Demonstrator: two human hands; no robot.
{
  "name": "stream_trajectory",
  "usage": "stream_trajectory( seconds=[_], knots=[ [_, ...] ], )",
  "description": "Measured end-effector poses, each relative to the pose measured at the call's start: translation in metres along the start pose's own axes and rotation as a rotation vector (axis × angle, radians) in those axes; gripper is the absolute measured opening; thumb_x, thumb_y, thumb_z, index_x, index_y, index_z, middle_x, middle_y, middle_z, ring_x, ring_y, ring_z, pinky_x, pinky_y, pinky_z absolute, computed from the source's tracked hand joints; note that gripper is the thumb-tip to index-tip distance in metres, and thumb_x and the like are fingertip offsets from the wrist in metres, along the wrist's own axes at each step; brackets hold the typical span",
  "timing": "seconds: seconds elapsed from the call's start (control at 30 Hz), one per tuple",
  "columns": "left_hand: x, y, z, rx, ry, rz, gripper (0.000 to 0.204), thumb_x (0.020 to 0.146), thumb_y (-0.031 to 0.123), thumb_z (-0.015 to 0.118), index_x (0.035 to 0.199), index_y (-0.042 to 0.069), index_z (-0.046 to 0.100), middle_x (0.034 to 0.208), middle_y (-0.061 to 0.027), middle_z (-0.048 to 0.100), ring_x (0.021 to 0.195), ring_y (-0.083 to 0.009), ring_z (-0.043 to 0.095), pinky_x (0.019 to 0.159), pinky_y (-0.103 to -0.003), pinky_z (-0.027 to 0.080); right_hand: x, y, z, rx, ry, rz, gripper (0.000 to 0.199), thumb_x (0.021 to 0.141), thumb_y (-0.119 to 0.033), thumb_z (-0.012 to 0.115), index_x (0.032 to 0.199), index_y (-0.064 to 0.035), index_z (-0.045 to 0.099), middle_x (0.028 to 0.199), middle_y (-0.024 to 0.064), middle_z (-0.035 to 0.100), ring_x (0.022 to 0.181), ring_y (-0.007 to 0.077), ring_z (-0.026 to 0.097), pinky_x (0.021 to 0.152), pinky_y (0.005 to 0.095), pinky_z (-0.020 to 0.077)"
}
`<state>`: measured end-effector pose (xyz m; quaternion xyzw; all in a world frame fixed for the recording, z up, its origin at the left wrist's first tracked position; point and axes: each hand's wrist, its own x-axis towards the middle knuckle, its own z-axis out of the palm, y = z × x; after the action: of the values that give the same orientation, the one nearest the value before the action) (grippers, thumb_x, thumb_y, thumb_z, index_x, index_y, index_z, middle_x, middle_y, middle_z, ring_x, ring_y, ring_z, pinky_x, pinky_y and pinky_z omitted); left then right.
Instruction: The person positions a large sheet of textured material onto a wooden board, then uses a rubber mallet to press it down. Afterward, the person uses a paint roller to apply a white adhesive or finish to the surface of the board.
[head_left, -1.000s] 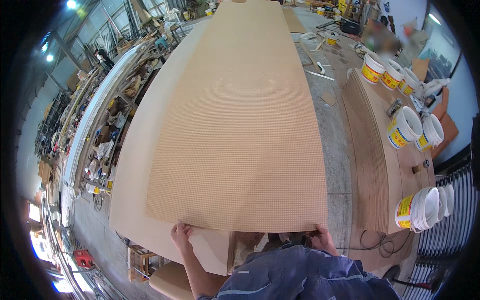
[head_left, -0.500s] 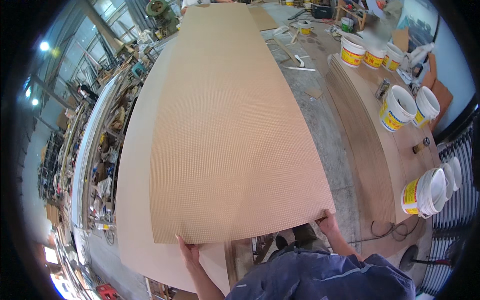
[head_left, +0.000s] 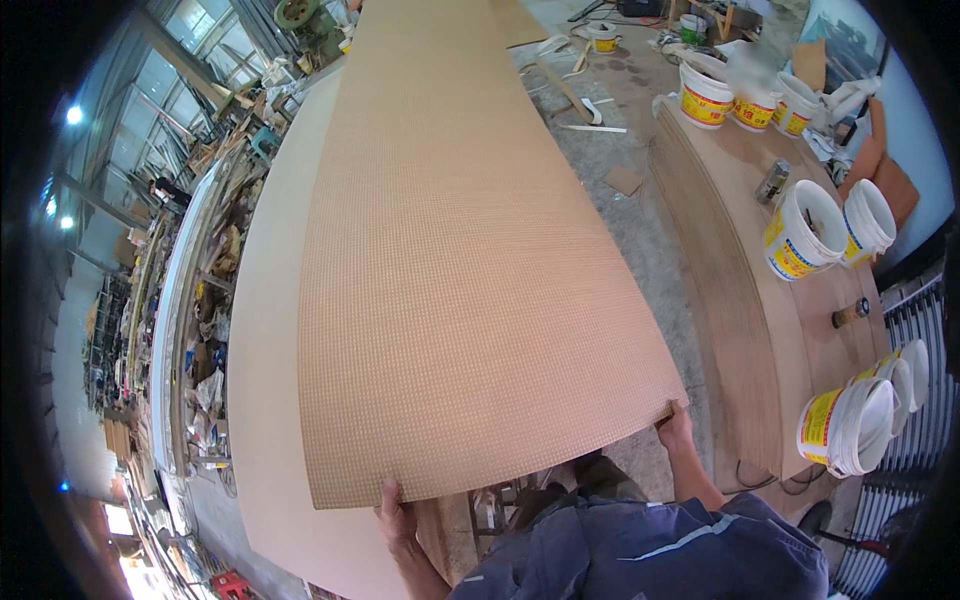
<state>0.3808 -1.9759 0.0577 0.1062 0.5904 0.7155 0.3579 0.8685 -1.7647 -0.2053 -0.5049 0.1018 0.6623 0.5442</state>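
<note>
Gridded sheet (head_left: 460, 290), mid-frame, overlapping the paler board (head_left: 268, 400) at left. I see the left hand (head_left: 397, 522) below centre and the right hand (head_left: 677, 428) at lower right pinching its near edge, spaced apart presumably so the broad, flexible span is supported.

You have soft, fairly even daylight-like brightness over the patterned sheet (head_left: 470, 300), its fine texture crisp near you, while two lamps (head_left: 74, 115) glare as white spots at upper left and a bright gap (head_left: 118, 520) at lower left burns out to white. Your fisheye view bends the stacked boards (head_left: 715, 260) and pale rail (head_left: 165, 320) into curves, its corners sink to black, the far-left clutter (head_left: 105, 345) looks dim and indistinct, and a smudged blur covers part of one white bucket (head_left: 755, 112).
</note>
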Motion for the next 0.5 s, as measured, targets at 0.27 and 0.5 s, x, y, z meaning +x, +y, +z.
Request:
stream_trajectory(
  seconds=[0.27, 0.5],
  knots=[
    [-0.006, 0.011, 0.133, 0.110, -0.041, 0.109, 0.056, 0.087, 0.016, 0.064, 0.135, -0.002, 0.043, 0.133, -0.0143, 0.050, 0.120, -0.0275, 0.050, 0.104, -0.041, 0.040, 0.037, 0.052, 0.062, -0.025, 0.102, 0.151, 0.033, 0.098, -0.020, 0.049, 0.125, -0.0022, 0.050, 0.121, 0.0115, 0.060, 0.110, 0.0289, 0.059, 0.093, 0.0478, 0.0507],
    [0.007, 0.030, 0.188, 0.618, -0.014, 0.015, 0.045, 0.085, 0.015, 0.068, 0.123, -0.004, 0.054, 0.119, -0.0142, 0.058, 0.109, -0.0252, 0.055, 0.093, -0.038, 0.046, 0.038, 0.102, 0.106, -0.046, 0.041, 0.281, 0.034, 0.099, -0.021, 0.046, 0.126, -0.0020, 0.048, 0.122, 0.0114, 0.060, 0.109, 0.0288, 0.060, 0.096, 0.0471, 0.0494]
  ],
)
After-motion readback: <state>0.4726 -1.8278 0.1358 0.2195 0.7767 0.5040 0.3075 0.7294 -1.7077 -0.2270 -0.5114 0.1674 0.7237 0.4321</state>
